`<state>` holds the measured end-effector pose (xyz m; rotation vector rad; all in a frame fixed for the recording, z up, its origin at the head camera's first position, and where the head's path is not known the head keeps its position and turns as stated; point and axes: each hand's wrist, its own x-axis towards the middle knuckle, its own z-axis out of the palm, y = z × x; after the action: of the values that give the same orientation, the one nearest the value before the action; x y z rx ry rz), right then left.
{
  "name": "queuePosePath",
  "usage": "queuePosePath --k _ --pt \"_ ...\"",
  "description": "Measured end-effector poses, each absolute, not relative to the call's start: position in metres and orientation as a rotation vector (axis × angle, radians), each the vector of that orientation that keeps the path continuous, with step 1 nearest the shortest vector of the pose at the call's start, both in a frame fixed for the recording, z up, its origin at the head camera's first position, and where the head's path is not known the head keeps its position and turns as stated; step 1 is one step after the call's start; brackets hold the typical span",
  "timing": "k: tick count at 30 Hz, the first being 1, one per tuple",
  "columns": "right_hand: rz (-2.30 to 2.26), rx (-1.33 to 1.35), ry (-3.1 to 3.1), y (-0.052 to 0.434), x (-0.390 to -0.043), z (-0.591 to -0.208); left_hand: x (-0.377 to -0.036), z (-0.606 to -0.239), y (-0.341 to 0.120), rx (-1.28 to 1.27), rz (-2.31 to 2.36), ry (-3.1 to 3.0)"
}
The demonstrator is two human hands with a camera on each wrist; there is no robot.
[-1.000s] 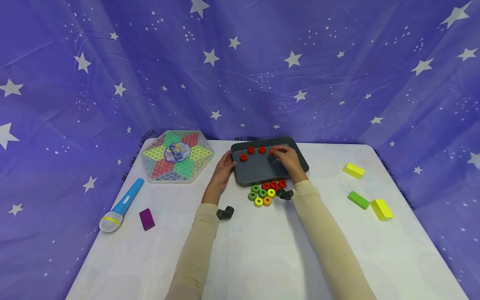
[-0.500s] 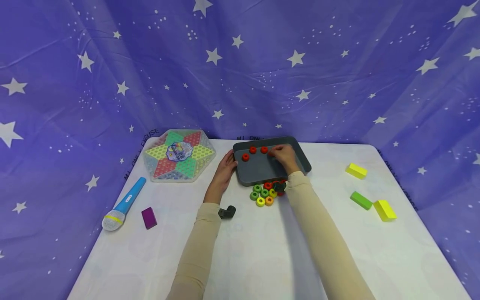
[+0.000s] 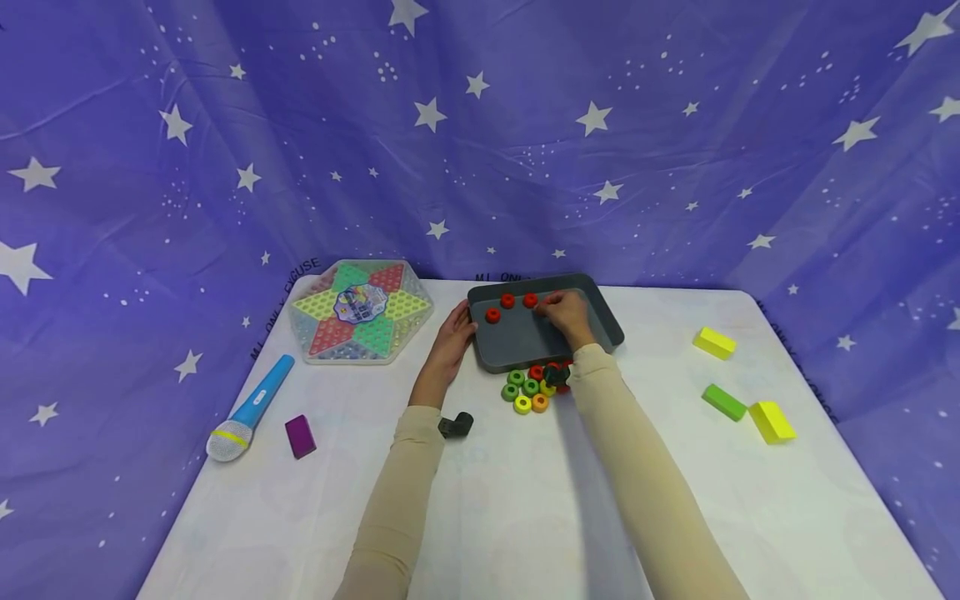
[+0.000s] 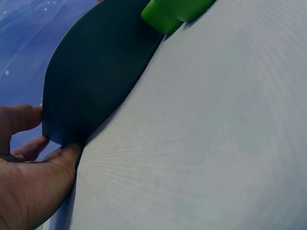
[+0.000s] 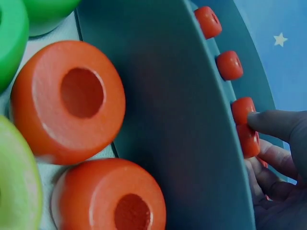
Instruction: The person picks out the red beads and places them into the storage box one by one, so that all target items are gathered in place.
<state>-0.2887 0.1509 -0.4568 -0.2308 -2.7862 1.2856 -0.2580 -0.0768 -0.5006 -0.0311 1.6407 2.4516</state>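
Observation:
In the head view a dark grey tray (image 3: 517, 343) lies at the table's back. My left hand (image 3: 453, 335) holds its left end; in the left wrist view the thumb (image 4: 67, 155) is against the lower corner, fingers around the side. Inside the tray my right hand (image 3: 567, 317) pinches a red bead (image 5: 248, 141), its index fingertip where this bead meets another red bead (image 5: 242, 109). Further red beads, one at the left (image 3: 492, 315) and one at the back (image 3: 507, 301), stand along the tray. My fingers partly hide the pinched bead.
Green (image 3: 510, 392), yellow (image 3: 522, 405), orange (image 3: 540, 403) and red beads (image 5: 72, 100) cluster before the tray. A Chinese checkers set (image 3: 362, 312), toy microphone (image 3: 251, 408) and purple block (image 3: 300, 437) lie left; yellow (image 3: 715, 342) and green blocks (image 3: 724, 402) lie right.
My right hand has slid slightly left inside the tray, bringing the red bead at its fingertips close to the neighbouring red one. The left hand stays on the tray's end.

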Motion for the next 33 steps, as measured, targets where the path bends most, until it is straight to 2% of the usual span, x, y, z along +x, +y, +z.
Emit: queuePosePath --k 12,18,27,33 --pt "1.457 -0.254 -2.68 0.158 -0.285 -0.455 -0.261 -0.498 -0.077 -0.033 2.441 1.651" --pt "1.585 -0.256 -2.515 0.164 -0.272 -0.448 -0.26 -0.499 -0.078 -0.054 2.435 1.646" --pt "1.897 -0.286 -2.243 0.19 -0.233 -0.436 -0.256 -0.5 -0.076 -0.037 2.427 1.628" --pt "1.898 -0.277 -2.217 0.189 -0.199 -0.414 -0.258 -0.498 -0.078 -0.025 2.443 1.628"
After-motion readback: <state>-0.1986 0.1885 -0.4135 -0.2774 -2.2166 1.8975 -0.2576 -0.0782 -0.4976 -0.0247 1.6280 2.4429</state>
